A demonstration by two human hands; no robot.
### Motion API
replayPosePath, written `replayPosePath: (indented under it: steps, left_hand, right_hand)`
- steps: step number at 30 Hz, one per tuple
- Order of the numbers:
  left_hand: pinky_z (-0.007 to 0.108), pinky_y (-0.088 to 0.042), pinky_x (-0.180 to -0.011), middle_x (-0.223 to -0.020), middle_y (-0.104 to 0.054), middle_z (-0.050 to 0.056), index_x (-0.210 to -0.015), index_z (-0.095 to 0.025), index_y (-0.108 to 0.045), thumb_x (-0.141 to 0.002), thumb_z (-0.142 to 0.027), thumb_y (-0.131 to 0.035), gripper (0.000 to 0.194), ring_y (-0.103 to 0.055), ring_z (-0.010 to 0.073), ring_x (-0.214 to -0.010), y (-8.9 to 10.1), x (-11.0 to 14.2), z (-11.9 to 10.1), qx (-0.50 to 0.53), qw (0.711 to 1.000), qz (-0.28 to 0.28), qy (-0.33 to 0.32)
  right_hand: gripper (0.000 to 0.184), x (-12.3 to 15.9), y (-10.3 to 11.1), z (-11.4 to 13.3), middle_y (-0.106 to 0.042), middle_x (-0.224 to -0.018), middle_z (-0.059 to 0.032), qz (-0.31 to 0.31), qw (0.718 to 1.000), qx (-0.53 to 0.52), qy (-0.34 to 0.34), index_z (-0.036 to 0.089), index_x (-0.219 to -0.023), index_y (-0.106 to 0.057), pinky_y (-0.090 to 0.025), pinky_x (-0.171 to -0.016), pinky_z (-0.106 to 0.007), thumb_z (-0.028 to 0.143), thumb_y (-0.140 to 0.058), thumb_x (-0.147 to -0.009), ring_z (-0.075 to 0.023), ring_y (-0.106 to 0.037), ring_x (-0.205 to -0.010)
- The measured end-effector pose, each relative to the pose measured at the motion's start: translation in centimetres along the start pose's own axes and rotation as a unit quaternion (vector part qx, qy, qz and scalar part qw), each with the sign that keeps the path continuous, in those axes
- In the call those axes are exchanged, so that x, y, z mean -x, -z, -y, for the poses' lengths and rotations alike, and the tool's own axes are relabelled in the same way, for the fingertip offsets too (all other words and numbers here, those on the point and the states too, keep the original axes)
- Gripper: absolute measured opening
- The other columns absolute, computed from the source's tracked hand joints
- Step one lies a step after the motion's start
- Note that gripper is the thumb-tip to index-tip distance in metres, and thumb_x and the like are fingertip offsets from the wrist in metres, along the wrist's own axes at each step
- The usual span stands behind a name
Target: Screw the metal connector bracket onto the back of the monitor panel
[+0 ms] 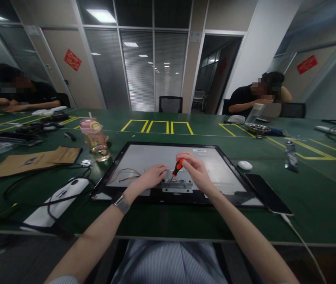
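Note:
My right hand [196, 169] is closed round the orange and black handle of a screwdriver [178, 167]. The screwdriver slants down to the left, its tip at a small metal bracket [177, 189] with a circuit board and connectors. My left hand [153, 175] has its fingers together on the left end of that bracket; the fingertips are partly hidden. Beneath both hands lies a flat display panel [221, 165] with a grey back and black frame. Thin cables [128, 170] run loose over its left side.
Left of the panel are a white power strip [57, 203] with black cords, a pink-lidded bottle [94, 138] and brown paper packaging [34, 161]. To the right lie a phone [268, 193] on a cable and a white mouse [245, 165]. Two people sit across the green table [209, 228].

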State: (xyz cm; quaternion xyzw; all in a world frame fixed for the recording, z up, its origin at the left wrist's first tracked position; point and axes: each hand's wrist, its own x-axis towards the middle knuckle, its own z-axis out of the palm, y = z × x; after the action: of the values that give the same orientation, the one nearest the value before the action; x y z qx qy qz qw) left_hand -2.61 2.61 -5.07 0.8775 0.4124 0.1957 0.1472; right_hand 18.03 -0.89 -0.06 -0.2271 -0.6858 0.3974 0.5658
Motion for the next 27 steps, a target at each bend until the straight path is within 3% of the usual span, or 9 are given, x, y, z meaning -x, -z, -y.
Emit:
replayPosePath:
  steps: [3,6,10,16,22,27]
  left_hand:
    - [0.031,-0.041,-0.1,-0.117,-0.06,0.005,-0.114,-0.021,-0.058,-0.097,-0.028,-0.031,0.032,-0.056,0.0183,-0.107,-0.1,-0.1,0.1,0.004,1.0,0.005,-0.001]
    - [0.032,-0.039,-0.102,-0.118,-0.06,0.005,-0.114,-0.022,-0.057,-0.097,-0.026,-0.031,0.032,-0.055,0.0183,-0.109,0.0,-0.1,0.0,-0.001,1.0,0.004,-0.002]
    - [0.032,-0.04,-0.1,-0.116,-0.06,0.005,-0.111,-0.021,-0.057,-0.096,-0.025,-0.031,0.03,-0.056,0.0185,-0.108,0.0,-0.1,-0.1,-0.008,1.0,0.005,-0.006]
    - [0.032,-0.041,-0.098,-0.115,-0.061,0.006,-0.112,-0.021,-0.057,-0.097,-0.026,-0.031,0.03,-0.056,0.0189,-0.106,-0.1,-0.1,0.0,-0.011,1.0,0.001,-0.006]
    - [0.032,-0.04,-0.101,-0.12,-0.059,0.006,-0.115,-0.02,-0.057,-0.097,-0.026,-0.03,0.032,-0.055,0.0188,-0.11,0.2,-0.1,-0.4,-0.014,1.0,0.012,-0.005]
    - [0.033,-0.04,-0.101,-0.117,-0.06,0.006,-0.113,-0.021,-0.057,-0.096,-0.025,-0.031,0.031,-0.055,0.0188,-0.109,0.4,0.0,-0.7,-0.007,1.0,0.014,0.001]
  right_hand:
    - [0.017,0.1,0.1,-0.1,-0.062,-0.099,-0.0047,0.007,1.0,-0.006,-0.008,0.026,-0.098,-0.072,-0.052,-0.079,-0.032,0.032,-0.06,-0.087,-0.0171,-0.062,-0.09]
    - [0.022,0.1,0.0,0.2,-0.067,-0.096,-0.0044,0.005,1.0,0.015,0.0,0.027,-0.106,-0.069,-0.051,-0.085,-0.035,0.032,-0.054,-0.091,-0.0179,-0.065,-0.092]
    - [0.026,0.1,-0.2,0.9,-0.071,-0.103,-0.0045,0.013,0.999,0.039,0.006,0.028,-0.111,-0.066,-0.049,-0.093,-0.04,0.032,-0.047,-0.095,-0.0193,-0.066,-0.098]
    - [0.032,0.2,-0.2,0.9,-0.064,-0.121,-0.0059,0.051,0.999,0.001,-0.016,0.03,-0.123,-0.06,-0.049,-0.095,-0.042,0.032,-0.05,-0.093,-0.0218,-0.063,-0.109]
    - [0.021,0.0,-0.1,0.2,-0.063,-0.095,-0.0042,-0.036,0.995,0.081,0.036,0.027,-0.103,-0.07,-0.052,-0.078,-0.032,0.028,-0.065,-0.083,-0.0167,-0.061,-0.086]
    - [0.026,0.1,-0.1,0.3,-0.06,-0.1,-0.006,-0.015,0.995,0.089,0.034,0.027,-0.112,-0.068,-0.051,-0.082,-0.034,0.031,-0.057,-0.089,-0.0179,-0.06,-0.093]
